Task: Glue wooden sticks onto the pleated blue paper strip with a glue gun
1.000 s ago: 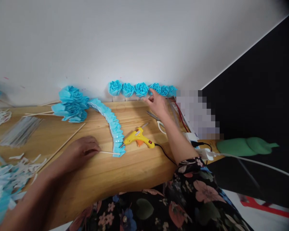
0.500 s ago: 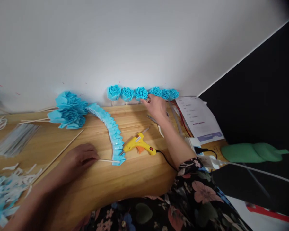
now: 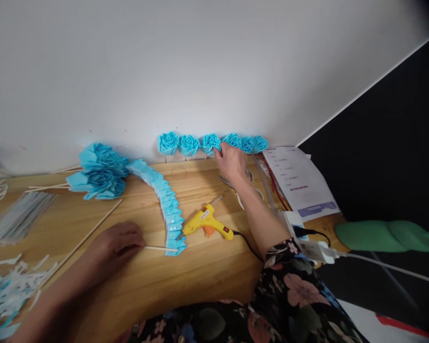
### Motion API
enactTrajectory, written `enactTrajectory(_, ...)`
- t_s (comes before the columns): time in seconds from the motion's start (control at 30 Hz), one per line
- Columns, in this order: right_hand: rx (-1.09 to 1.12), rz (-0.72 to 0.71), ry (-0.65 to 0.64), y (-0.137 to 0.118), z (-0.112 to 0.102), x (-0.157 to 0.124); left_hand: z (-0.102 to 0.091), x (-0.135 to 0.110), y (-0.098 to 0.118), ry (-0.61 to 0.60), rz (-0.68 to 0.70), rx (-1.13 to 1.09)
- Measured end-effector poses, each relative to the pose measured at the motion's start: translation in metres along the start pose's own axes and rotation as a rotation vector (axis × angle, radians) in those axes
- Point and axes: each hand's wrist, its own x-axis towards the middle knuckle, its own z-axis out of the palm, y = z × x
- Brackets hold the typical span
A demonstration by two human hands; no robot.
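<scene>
Blue rose (image 3: 210,143), third from left along the far wall (image 3: 164,71), lies just left of the bent fingertips of the right hand (image 3: 233,164), which seem to touch its edge; whether they grip anything I cannot tell. Nearer and further left, the left hand (image 3: 119,242) has its fingers closed on a thin stick (image 3: 159,248), whose long axis runs rightward onto the pleated strip (image 3: 170,205) at its near end, beside a yellow glue gun (image 3: 208,220).

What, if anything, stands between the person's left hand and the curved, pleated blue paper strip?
Nothing visible blocks it: only the thin, pale wooden stick in the left hand spans the gap to the strip.
</scene>
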Motion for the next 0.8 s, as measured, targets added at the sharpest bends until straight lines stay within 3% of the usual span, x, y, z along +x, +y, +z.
enactTrajectory(0.13,0.04,-0.019,-0.013,0.006,-0.019,-0.008,-0.002,0.002,0.002,0.014,0.031,0.006)
enactTrajectory(0.27,0.164,-0.02,0.112,0.009,-0.047,-0.017,0.0,0.0,0.002,0.008,0.019,0.007)
enactTrajectory(0.33,0.19,-0.052,0.115,0.004,-0.053,-0.019,0.0,0.0,0.002,0.015,0.017,0.007)
enactTrajectory(0.53,0.076,-0.163,0.0,-0.026,-0.044,-0.01,-0.002,0.003,0.006,0.023,0.03,0.015)
enactTrajectory(0.8,-0.07,-0.2,-0.045,-0.049,-0.035,0.002,-0.004,0.005,0.009,0.018,0.046,0.015)
